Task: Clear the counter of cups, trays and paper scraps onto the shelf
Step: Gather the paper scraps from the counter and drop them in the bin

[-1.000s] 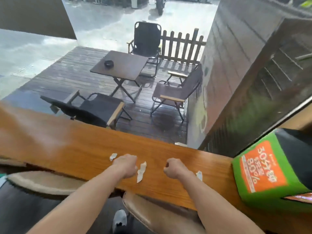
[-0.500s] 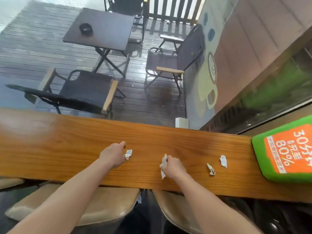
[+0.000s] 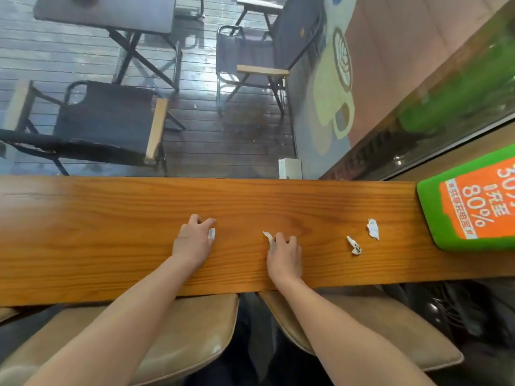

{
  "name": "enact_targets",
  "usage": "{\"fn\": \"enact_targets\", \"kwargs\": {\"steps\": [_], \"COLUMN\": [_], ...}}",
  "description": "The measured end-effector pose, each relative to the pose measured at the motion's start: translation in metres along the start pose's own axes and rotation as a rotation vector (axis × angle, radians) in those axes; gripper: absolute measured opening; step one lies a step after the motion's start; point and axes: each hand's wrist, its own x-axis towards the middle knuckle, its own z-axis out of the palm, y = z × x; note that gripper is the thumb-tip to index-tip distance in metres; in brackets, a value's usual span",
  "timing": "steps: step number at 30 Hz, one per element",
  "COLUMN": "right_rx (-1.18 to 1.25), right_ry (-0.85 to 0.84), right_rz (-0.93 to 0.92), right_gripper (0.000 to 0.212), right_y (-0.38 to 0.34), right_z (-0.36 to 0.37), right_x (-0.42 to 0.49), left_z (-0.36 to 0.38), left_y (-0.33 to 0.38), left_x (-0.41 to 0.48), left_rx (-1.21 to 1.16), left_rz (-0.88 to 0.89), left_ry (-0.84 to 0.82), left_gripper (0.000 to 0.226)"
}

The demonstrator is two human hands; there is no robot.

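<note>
A long wooden counter (image 3: 111, 232) runs across the view. My left hand (image 3: 193, 240) rests on it with fingers curled over a small white paper scrap (image 3: 211, 234) that shows at the fingertips. My right hand (image 3: 284, 254) pinches another white scrap (image 3: 268, 235) that sticks out to its left. Two more crumpled scraps lie loose to the right: one (image 3: 354, 245) with dark marks, and one (image 3: 373, 229) further right. No cups, trays or shelf are in view.
A green and orange box (image 3: 471, 201) sits at the counter's right end. Two tan padded stools (image 3: 181, 330) stand under the counter's near edge. Beyond a window lie a wet deck, folding chairs (image 3: 106, 123) and a table.
The camera has tilted down and closer to the counter. Both hands have closed on the scraps near them; the right hand's scrap now pokes out at its left side.
</note>
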Motion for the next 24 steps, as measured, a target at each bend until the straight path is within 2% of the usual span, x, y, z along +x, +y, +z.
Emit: {"fn": "enact_targets", "kwargs": {"steps": [4, 8, 14, 19, 24], "right_rx": [-0.035, -0.011, 0.115, 0.271, 0.352], "right_ry": [-0.026, -0.12, -0.253, -0.322, -0.312], "right_rz": [-0.048, -0.081, -0.109, -0.066, -0.053], "right_gripper": [0.015, 0.015, 0.035, 0.047, 0.041], "right_y": [0.004, 0.01, 0.026, 0.046, 0.081], "right_z": [0.002, 0.001, -0.026, -0.072, -0.115], "right_x": [-0.004, -0.008, -0.01, -0.01, -0.004], "left_z": [0.002, -0.001, -0.01, -0.028, -0.039], "left_y": [-0.006, -0.007, 0.01, 0.052, 0.121], "left_x": [0.0, -0.006, -0.022, -0.023, -0.018], "left_rx": [0.071, 0.124, 0.202, 0.254, 0.282], "left_rz": [0.059, 0.087, 0.084, 0.148, 0.236], "left_ry": [-0.006, -0.163, -0.294, -0.295, -0.27], "left_gripper": [0.011, 0.022, 0.029, 0.034, 0.03]}}
